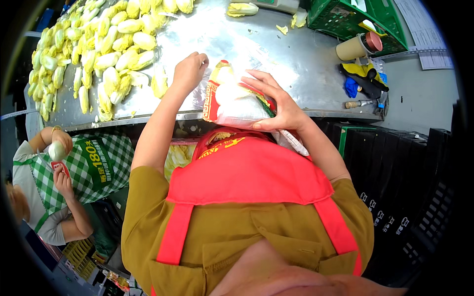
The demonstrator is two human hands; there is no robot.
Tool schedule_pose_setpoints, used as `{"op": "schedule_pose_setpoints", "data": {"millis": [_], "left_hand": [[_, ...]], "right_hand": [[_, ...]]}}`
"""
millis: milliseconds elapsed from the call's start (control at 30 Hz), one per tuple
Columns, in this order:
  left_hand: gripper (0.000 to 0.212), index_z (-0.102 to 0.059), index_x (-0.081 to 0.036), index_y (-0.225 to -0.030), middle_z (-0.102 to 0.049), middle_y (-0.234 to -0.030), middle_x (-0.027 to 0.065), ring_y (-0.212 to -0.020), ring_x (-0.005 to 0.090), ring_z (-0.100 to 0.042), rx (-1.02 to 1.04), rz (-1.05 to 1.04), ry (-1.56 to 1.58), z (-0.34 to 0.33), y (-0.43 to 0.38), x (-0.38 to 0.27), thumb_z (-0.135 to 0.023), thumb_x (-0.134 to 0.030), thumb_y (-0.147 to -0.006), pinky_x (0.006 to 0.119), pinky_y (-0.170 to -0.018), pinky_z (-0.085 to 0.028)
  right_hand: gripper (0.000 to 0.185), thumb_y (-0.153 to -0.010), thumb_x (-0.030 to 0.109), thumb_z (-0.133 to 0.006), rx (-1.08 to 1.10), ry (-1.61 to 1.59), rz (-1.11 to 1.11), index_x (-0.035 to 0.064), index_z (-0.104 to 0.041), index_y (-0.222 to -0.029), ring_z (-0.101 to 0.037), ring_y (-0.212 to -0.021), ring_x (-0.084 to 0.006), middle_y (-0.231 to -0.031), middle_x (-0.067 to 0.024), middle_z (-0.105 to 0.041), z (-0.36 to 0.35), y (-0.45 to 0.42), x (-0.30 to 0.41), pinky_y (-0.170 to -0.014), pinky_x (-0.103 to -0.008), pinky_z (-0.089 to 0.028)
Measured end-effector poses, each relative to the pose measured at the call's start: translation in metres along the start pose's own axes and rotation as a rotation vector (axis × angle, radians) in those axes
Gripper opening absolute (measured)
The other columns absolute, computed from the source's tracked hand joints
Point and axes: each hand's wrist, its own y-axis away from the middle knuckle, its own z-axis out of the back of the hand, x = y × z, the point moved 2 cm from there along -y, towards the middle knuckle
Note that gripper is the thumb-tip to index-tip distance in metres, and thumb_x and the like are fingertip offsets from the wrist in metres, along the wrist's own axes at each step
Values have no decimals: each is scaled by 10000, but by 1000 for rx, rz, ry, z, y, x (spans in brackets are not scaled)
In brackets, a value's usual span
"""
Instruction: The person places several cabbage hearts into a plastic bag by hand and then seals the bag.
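Note:
A printed plastic bag (239, 105) with red borders lies at the table's near edge, with pale cabbage heads showing through its clear part. My right hand (283, 101) is spread over the bag's right side, thumb on its near edge and fingers on top. To the left of the bag, my left hand (190, 72) is raised over the metal table (314, 85) with its fingers curled; whether it pinches anything is too unclear to tell. A small yellow cabbage (159, 83) lies left of that hand, beside a large pile of napa cabbages (127, 59).
At the back right stand a green crate (344, 22) and a beige cup (350, 48). Gloves (363, 79) and a wooden-handled tool (359, 104) lie at the right end. Black crates (392, 162) stand below. A co-worker in a checked apron (118, 155) holds a knife and a cabbage at left.

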Motion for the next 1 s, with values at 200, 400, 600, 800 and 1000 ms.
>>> {"op": "schedule_pose_setpoints", "data": {"millis": [200, 400, 600, 800, 1000], "left_hand": [[119, -685, -101, -938, -666, -846, 124, -785, 266, -643, 192, 89, 342, -20, -19, 17, -658, -142, -829, 355, -707, -496], [106, -659, -47, -956, -638, -788, 56, -726, 154, -575, 277, 269, 628, -22, -20, 37, -629, -109, -875, 298, -690, -472], [90, -618, -56, -931, -637, -788, 107, -744, 238, -603, 341, 57, 415, -4, -24, 38, -599, -122, -872, 344, -699, -478], [64, -574, -26, -933, -588, -756, 70, -711, 160, -551, 300, 48, 426, 8, -31, 29, -574, -76, -893, 315, -681, -462], [62, -568, -38, -930, -605, -747, 63, -685, 202, -590, 246, 75, 422, 18, -39, 15, -570, -81, -886, 339, -652, -470]], "right_hand": [[941, -558, 368, -780, 132, 14, -63, 122, -475, -1413, -320, -1378, -337, -1480, -175, -315, -23, -33, -26, -1123, -426, -279], [936, -564, 363, -785, 66, 145, -173, 124, -470, -1413, -337, -1367, -349, -1465, -195, -328, -15, -58, -78, -1123, -418, -290], [926, -578, 356, -799, -138, 237, -237, 114, -472, -1410, -335, -1369, -347, -1443, -220, -352, -11, -70, -100, -1125, -410, -289], [936, -572, 369, -812, -333, 258, -254, 116, -466, -1404, -396, -1304, -384, -1401, -242, -394, -11, -78, -111, -1094, -421, -327], [1076, -573, 327, -825, -505, 250, -278, 87, -300, -1480, -426, -1257, -387, -1363, -232, -421, -12, -87, -99, -1070, -437, -345]]}}
